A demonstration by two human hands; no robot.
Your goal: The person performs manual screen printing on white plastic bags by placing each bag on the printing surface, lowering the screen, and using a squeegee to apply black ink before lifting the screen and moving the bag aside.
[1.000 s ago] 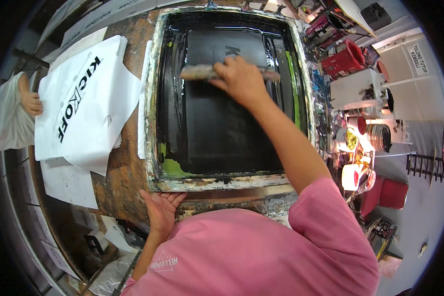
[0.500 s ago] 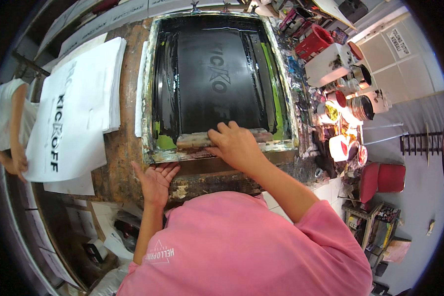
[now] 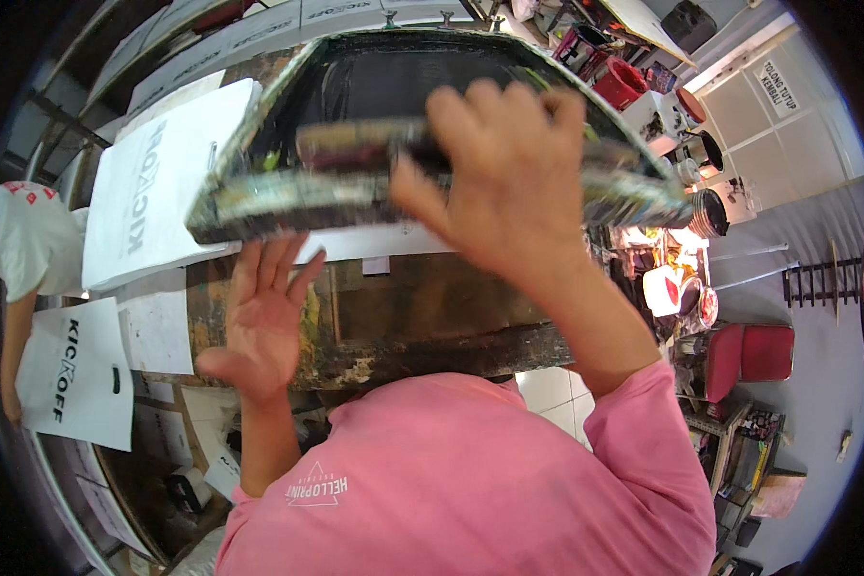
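The screen-printing frame (image 3: 634, 207) is tilted, its near edge raised above the worktable. Black ink covers its mesh (image 3: 384, 72). My right hand (image 3: 514, 173), smeared by motion, is closed round a wooden squeegee (image 3: 346, 144) over the frame's near side. Palm up, my left hand (image 3: 264, 326) has its fingers spread at the frame's near left edge; whether the fingertips touch it I cannot tell. Under the frame a strip of a white sheet (image 3: 384, 242) shows on the dark table (image 3: 422, 298).
Left of the frame lies a stack of white printed bags (image 3: 154, 192). A co-worker's arm (image 3: 14, 355) holds another printed bag (image 3: 82, 370) at the far left. Ink tubs and a red bucket (image 3: 619, 82) crowd the right side. A red chair (image 3: 754, 355) stands beyond.
The frame's near edge has risen from the table. My right hand has moved up with the squeegee, and my left hand's fingers are raised. The co-worker has carried a printed bag off the stack.
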